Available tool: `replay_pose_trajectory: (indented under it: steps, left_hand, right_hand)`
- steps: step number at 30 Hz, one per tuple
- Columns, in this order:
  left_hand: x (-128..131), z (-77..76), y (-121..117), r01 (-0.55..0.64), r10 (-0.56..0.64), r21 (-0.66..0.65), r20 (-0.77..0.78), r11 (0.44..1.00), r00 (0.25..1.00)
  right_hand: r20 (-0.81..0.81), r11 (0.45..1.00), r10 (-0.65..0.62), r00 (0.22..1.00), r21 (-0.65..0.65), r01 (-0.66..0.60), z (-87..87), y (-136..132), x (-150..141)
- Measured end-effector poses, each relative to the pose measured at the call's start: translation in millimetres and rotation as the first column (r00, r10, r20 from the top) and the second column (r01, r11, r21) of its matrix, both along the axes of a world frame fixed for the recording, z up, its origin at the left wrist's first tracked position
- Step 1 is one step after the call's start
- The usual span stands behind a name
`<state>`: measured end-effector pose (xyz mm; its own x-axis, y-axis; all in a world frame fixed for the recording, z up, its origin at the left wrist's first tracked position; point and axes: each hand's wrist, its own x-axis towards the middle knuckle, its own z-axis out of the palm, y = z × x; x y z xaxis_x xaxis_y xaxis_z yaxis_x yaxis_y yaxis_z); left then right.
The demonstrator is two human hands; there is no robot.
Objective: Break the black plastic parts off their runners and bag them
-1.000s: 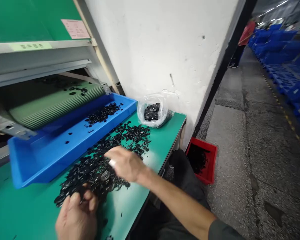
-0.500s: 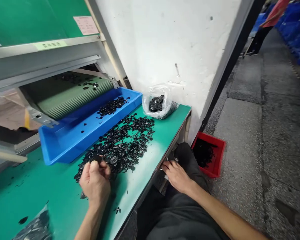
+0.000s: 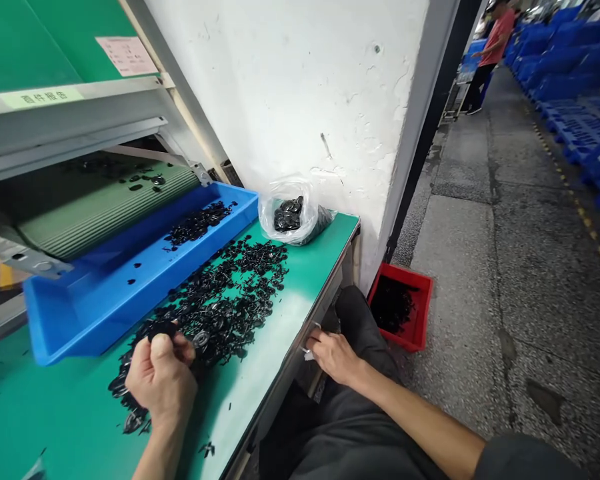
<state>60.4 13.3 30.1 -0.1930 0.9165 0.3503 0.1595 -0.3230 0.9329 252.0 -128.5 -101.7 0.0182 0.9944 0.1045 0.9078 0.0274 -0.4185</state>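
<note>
Over the near end of a pile of small black plastic parts (image 3: 215,303), my left hand (image 3: 163,373) is closed in a pinch. Between its thumb and fingers is a flat, dark round part (image 3: 161,329), partly hidden by the fingers. My right hand (image 3: 334,357) is just below the front edge of the green table (image 3: 275,353), its fingers curled inward beside a small white piece (image 3: 309,355). What those fingers grip is hidden. A clear plastic bag (image 3: 307,223) of black discs stands open at the table's far corner.
A blue tray (image 3: 105,320) with black parts lies under the end of a green conveyor belt (image 3: 105,207). On the floor at right, a red bin (image 3: 423,320) contains dark pieces. A person (image 3: 495,40) stands far down the aisle, near blue crates (image 3: 555,87).
The view has turned to the right, so the table and tray appear further left and more of the aisle shows. Both hands keep nearly the same pose and place.
</note>
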Motion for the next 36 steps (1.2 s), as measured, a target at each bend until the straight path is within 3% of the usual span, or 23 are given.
replay_pose_trajectory:
  steps: [6, 15, 23, 31, 36]
  left_hand:
    - [19.0, -2.3, 6.2, 0.005, -0.003, 0.025, -0.075, 1.000, 0.997]
    - [43.0, -2.4, 21.4, 0.021, -0.018, 0.064, -0.060, 0.998, 0.998]
    - [52.8, 0.0, 32.5, 0.006, -0.005, 0.107, -0.015, 0.994, 1.000]
    - [62.1, 12.9, 47.5, 0.129, -0.115, -0.037, 0.255, 0.991, 0.960]
    - [35.2, 25.8, 60.2, 0.211, -0.147, -0.090, 0.461, 0.973, 0.875]
  right_hand:
    - [-0.068, 1.000, -0.023, 0.997, 0.002, 0.023, -8.1, 6.9, 0.7]
    - [-0.080, 0.996, -0.082, 0.993, 0.015, 0.084, -16.0, -62.2, 10.3]
    - [-0.114, 0.995, -0.077, 0.990, 0.055, 0.084, -21.3, -62.3, 10.3]
    - [-0.117, 0.989, -0.099, 0.988, 0.099, 0.111, -24.1, -53.7, 5.2]
    - [-0.194, 0.980, -0.065, 0.979, 0.174, 0.099, -22.6, -30.0, -1.3]
